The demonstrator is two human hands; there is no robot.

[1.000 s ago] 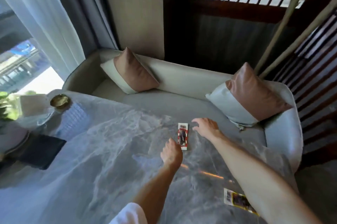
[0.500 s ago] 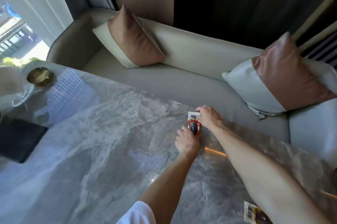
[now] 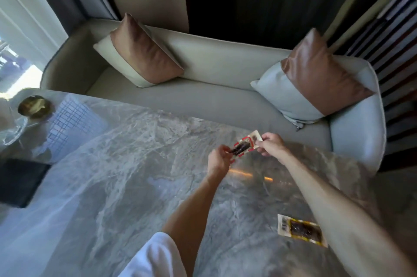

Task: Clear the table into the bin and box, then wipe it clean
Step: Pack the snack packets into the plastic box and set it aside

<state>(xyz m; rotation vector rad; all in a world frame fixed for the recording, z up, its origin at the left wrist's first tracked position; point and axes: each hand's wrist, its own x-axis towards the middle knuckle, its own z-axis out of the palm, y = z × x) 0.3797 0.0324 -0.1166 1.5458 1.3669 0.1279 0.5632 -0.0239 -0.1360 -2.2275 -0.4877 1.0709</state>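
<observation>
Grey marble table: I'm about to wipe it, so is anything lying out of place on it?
Yes. A yellow-edged snack packet lies flat and askew near the right edge of the grey marble table. The red-edged snack packet is off the surface, pinched between the left hand and the right hand. No spill shows.

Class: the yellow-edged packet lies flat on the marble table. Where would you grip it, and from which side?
Probably pinch the yellow-edged packet by its pale end, coming from the left: it lies flat, so only a thin edge offers purchase, that end looks free of dark filling, and the right forearm lies close against the other end.
</observation>
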